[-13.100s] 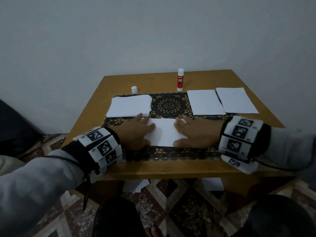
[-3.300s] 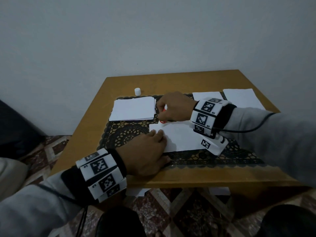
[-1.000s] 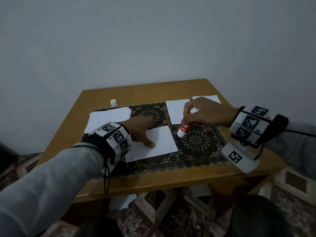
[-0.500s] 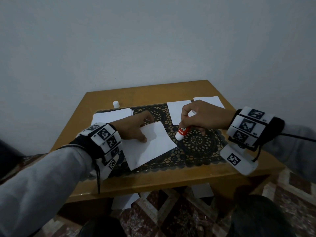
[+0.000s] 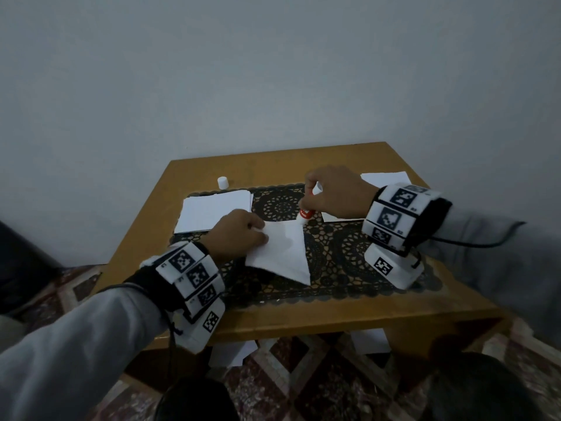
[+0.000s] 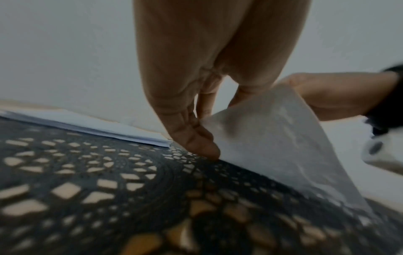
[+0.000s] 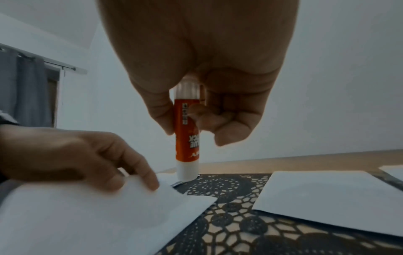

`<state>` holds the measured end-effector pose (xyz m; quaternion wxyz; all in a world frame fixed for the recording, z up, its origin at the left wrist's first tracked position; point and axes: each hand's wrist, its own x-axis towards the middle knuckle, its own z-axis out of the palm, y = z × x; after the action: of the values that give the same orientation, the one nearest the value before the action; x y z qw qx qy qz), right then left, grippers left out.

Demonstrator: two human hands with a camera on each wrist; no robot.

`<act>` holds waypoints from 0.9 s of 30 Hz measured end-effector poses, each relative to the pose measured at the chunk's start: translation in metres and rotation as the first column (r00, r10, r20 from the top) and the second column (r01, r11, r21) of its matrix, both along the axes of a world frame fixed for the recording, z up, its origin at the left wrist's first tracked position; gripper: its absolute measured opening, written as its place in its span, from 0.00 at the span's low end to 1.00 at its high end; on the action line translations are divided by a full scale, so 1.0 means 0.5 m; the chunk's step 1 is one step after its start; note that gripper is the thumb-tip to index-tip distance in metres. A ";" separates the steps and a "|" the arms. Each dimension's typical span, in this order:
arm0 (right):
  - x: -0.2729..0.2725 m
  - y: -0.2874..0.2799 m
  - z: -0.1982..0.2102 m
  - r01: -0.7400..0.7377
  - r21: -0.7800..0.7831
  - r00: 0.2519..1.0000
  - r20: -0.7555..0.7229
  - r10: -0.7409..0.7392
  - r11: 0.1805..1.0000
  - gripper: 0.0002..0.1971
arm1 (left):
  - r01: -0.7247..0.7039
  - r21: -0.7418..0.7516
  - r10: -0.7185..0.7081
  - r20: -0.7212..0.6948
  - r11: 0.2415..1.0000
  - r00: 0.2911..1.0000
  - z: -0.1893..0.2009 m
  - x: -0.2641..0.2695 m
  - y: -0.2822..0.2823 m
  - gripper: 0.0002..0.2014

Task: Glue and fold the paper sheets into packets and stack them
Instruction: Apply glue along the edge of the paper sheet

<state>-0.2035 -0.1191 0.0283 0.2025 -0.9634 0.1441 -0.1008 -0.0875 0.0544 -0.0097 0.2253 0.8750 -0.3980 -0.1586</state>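
Observation:
A white paper sheet [image 5: 282,253] lies skewed on the black lace mat [image 5: 343,253], with one edge lifted off it [image 6: 272,138]. My left hand [image 5: 258,235] pinches the sheet's left edge, thumb [image 6: 196,143] low against the mat and fingers [image 7: 150,181] on top. My right hand [image 5: 306,205] grips an uncapped red and white glue stick [image 7: 187,138] upright. Its tip [image 5: 302,220] touches the sheet's far corner.
A stack of white sheets [image 5: 212,211] lies at the mat's left and the white glue cap [image 5: 222,181] stands behind it. Two more sheets [image 5: 385,179] [image 7: 327,198] lie at the right under my right arm. More paper [image 5: 230,354] lies on the floor beneath the table.
My left hand has turned the sheet further and raised one edge. My right hand has brought the glue stick from beside the sheet onto its far corner.

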 end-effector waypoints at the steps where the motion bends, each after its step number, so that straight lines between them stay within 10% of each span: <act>1: 0.007 0.001 -0.003 0.010 -0.007 1.000 -0.009 -0.010 1.000 0.09 | 0.015 0.064 -0.015 0.007 0.998 1.000 -0.007 -0.005 0.003 0.18; 27: -0.018 0.050 -0.063 -0.153 0.056 0.980 -0.120 0.159 0.987 0.07 | 0.215 0.261 -0.246 0.095 0.941 0.964 -0.031 -0.008 -0.004 0.30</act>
<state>-0.2126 -0.0939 -0.0029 0.2229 -0.9711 0.0829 -0.0210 -0.0916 0.0523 -0.0254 0.0680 0.8519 -0.4882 -0.1768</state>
